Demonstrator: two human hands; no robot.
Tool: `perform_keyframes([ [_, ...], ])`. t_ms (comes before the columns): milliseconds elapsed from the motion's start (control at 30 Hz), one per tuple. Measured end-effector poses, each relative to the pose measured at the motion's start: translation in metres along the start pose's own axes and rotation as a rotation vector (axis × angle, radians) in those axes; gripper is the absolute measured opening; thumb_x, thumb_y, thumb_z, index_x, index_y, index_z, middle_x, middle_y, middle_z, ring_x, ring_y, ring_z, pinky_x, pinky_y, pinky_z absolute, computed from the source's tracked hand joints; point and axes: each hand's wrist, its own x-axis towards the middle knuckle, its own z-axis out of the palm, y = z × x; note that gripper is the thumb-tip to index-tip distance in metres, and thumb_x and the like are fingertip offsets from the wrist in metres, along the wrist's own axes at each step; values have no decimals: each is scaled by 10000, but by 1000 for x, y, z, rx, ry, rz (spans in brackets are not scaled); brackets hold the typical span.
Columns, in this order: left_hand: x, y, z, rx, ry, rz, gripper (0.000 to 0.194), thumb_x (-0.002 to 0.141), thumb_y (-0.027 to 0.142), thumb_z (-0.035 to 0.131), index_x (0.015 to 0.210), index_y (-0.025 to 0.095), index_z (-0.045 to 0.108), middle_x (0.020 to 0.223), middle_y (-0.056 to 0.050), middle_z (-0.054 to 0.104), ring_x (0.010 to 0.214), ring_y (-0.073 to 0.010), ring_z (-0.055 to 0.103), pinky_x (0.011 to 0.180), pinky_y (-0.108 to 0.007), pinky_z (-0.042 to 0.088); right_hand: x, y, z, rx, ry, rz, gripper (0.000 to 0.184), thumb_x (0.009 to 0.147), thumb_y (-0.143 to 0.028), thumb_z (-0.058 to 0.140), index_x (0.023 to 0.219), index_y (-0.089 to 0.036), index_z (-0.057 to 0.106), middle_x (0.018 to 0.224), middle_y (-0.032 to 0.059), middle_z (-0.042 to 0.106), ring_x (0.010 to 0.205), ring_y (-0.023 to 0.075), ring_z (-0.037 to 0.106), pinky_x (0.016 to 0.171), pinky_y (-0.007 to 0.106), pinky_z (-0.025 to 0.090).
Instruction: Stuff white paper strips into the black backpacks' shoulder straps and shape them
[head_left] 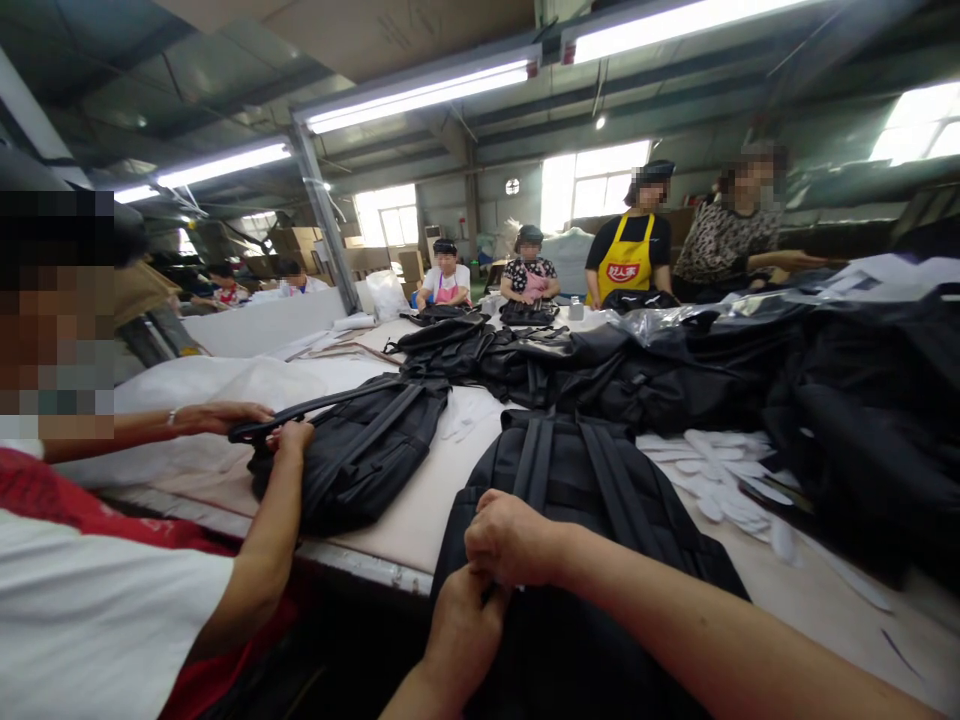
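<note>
A black backpack (577, 500) lies strap side up at the near table edge, partly hanging over it. My right hand (514, 540) is closed on its near edge. My left hand (465, 630) is just below, fingers curled against the same edge of the backpack; what they pinch is hidden between the two hands.
To my left a co-worker in a white and red top holds a second black backpack (360, 450) by its strap. A heap of black bags (675, 370) fills the table's middle and right. White paper pieces (720, 475) lie beside my bag. Several people work at the far end.
</note>
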Motion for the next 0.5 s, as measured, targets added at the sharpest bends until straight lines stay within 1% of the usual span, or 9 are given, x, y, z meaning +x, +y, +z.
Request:
perform_keyframes([
  [133, 1, 0, 0, 67, 14, 20, 196, 829, 196, 512, 712, 174, 668, 768, -59, 706, 725, -196, 635, 657, -282, 404, -2, 2, 1, 26, 73, 10, 85, 754, -178, 675, 669, -179, 671, 625, -36, 682, 618, 96, 610, 866, 282, 407],
  [267, 0, -2, -2, -100, -10, -5, 196, 846, 269, 542, 773, 167, 693, 775, -52, 719, 751, -208, 644, 653, -271, 426, -2, -2, -2, -86, 17, -147, 131, 713, -128, 638, 595, -183, 622, 619, -22, 667, 648, 124, 610, 844, 299, 401],
  [300, 0, -2, -3, -121, -13, -11, 197, 846, 273, 545, 777, 167, 695, 770, -47, 720, 751, -206, 644, 653, -266, 428, -3, -2, -2, -80, 12, -157, 129, 714, -133, 638, 596, -183, 623, 625, -20, 669, 656, 128, 614, 844, 300, 402],
  [333, 0, -1, -3, -117, -12, -14, 198, 845, 270, 546, 765, 167, 695, 759, -42, 716, 745, -202, 641, 650, -262, 425, -4, -1, -2, -44, 19, -132, 120, 726, -147, 643, 611, -184, 636, 633, -22, 674, 655, 126, 618, 839, 294, 409],
  [367, 0, 1, -4, -93, -11, -15, 203, 844, 266, 545, 745, 168, 692, 746, -37, 711, 732, -196, 637, 645, -259, 420, -5, 1, -2, 16, 29, -75, 109, 745, -164, 646, 639, -185, 657, 641, -24, 681, 650, 121, 624, 821, 280, 421],
  [433, 0, 5, -4, -28, -7, -13, 219, 844, 272, 543, 718, 170, 690, 725, -31, 699, 708, -186, 625, 639, -254, 409, -8, 6, -3, 137, 68, 78, 108, 799, -184, 625, 720, -192, 699, 671, -22, 701, 647, 114, 640, 756, 243, 447],
  [500, 0, 9, -4, 18, -1, -21, 236, 848, 293, 541, 712, 170, 690, 716, -28, 692, 702, -184, 617, 633, -251, 402, -13, 9, -5, 195, 176, 196, 146, 857, -194, 577, 850, -199, 723, 784, 1, 734, 724, 123, 665, 736, 226, 465],
])
